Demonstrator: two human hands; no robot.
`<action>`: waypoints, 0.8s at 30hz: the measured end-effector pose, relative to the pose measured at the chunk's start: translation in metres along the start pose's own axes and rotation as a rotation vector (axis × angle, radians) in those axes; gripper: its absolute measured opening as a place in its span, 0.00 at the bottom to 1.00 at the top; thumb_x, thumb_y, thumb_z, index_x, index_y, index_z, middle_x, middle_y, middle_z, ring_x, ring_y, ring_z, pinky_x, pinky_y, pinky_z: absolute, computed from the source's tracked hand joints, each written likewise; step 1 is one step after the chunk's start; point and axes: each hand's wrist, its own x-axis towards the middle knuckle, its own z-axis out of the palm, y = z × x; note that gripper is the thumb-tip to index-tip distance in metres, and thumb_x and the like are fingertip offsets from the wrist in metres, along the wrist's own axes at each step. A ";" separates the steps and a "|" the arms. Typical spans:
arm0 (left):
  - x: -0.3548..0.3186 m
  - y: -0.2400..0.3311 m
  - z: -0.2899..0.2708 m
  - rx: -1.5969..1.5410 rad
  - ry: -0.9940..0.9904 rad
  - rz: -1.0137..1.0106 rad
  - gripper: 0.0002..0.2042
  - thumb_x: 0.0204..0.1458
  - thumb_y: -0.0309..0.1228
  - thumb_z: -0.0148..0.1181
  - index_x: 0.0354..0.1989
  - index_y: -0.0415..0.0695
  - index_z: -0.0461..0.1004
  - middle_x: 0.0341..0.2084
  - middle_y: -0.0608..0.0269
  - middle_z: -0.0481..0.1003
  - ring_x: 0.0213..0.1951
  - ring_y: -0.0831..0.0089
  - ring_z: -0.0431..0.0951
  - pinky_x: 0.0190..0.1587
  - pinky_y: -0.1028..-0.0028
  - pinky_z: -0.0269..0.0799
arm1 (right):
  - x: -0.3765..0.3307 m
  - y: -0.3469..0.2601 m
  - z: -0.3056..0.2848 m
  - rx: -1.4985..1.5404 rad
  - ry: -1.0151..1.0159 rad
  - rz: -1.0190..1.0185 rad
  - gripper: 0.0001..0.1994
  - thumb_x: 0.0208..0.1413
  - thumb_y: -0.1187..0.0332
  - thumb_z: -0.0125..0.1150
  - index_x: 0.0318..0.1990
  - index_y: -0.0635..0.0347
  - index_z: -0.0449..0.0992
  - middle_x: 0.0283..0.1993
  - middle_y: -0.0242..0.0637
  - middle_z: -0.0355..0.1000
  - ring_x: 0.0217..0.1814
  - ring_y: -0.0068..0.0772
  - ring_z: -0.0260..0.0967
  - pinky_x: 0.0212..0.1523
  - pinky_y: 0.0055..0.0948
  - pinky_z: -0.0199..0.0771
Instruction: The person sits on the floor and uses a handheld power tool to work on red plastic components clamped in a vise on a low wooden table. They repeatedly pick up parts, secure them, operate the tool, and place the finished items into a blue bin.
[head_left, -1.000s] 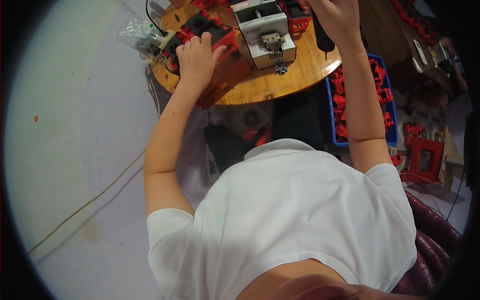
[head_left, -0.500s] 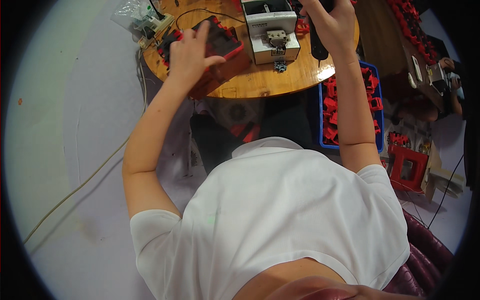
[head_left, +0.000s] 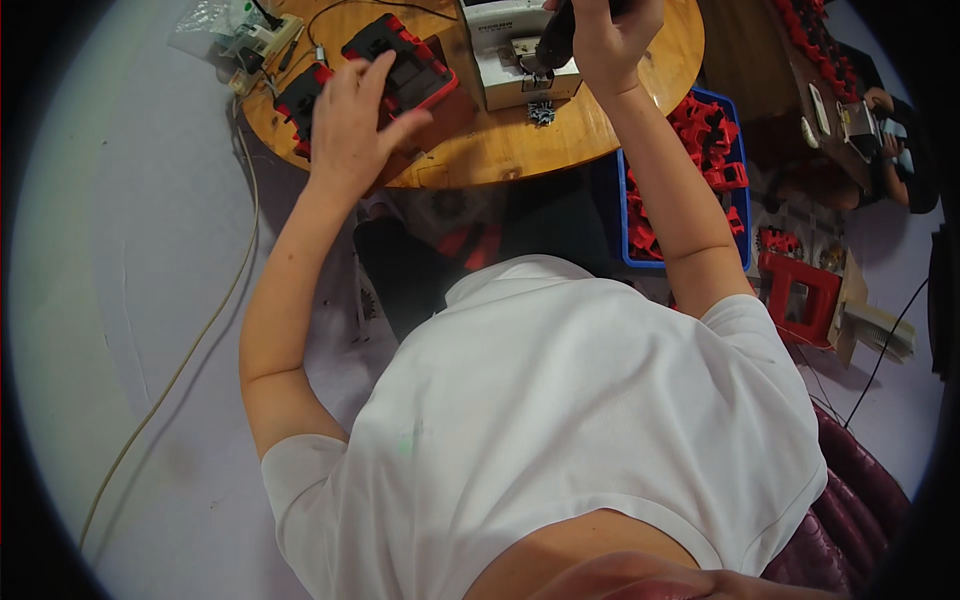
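My right hand [head_left: 618, 48] is wrapped round a black power screwdriver [head_left: 559, 38]. The tool leans down to the left, its tip at the metal outlet on the front of a white screw feeder [head_left: 497, 50]. My left hand [head_left: 348, 135], fingers spread and thumb stretched out, hovers by two black-and-red plastic housings. The right housing [head_left: 405, 65] sits on a reddish-brown block whose side shows under my thumb. The left housing [head_left: 301, 95] is partly covered by my fingers. Whether my fingertips touch either one, I cannot tell.
A small heap of screws [head_left: 541, 113] lies before the feeder on the round wooden table [head_left: 500, 165]. Right of my legs stands a blue crate [head_left: 640, 262] of red parts. A power strip [head_left: 262, 48] with cables lies at the left edge. Another person's hand [head_left: 890, 145] shows far right.
The screwdriver has swung left from beside the feeder to its outlet, in my right hand. My left hand has shifted back off the right housing, and the whole view has moved slightly.
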 end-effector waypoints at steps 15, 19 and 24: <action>0.032 -0.096 0.035 0.083 -0.040 -0.106 0.31 0.61 0.55 0.49 0.64 0.43 0.65 0.65 0.46 0.61 0.66 0.50 0.60 0.64 0.60 0.58 | -0.007 0.011 0.007 -0.054 -0.005 0.014 0.20 0.62 0.58 0.63 0.52 0.59 0.65 0.33 0.30 0.68 0.27 0.20 0.64 0.27 0.23 0.67; 0.010 -0.110 0.041 0.106 -0.155 -0.336 0.30 0.60 0.58 0.47 0.57 0.44 0.73 0.53 0.50 0.74 0.55 0.52 0.72 0.55 0.58 0.68 | -0.006 0.015 0.010 -0.044 -0.039 0.062 0.20 0.62 0.58 0.62 0.52 0.60 0.65 0.33 0.31 0.68 0.28 0.20 0.65 0.27 0.22 0.67; 0.010 -0.099 0.035 -0.007 -0.253 -0.486 0.33 0.57 0.61 0.48 0.58 0.47 0.74 0.41 0.56 0.80 0.47 0.54 0.78 0.50 0.61 0.70 | 0.009 0.018 0.014 -0.090 -0.151 0.191 0.18 0.64 0.55 0.59 0.47 0.59 0.66 0.28 0.31 0.67 0.25 0.21 0.65 0.25 0.23 0.67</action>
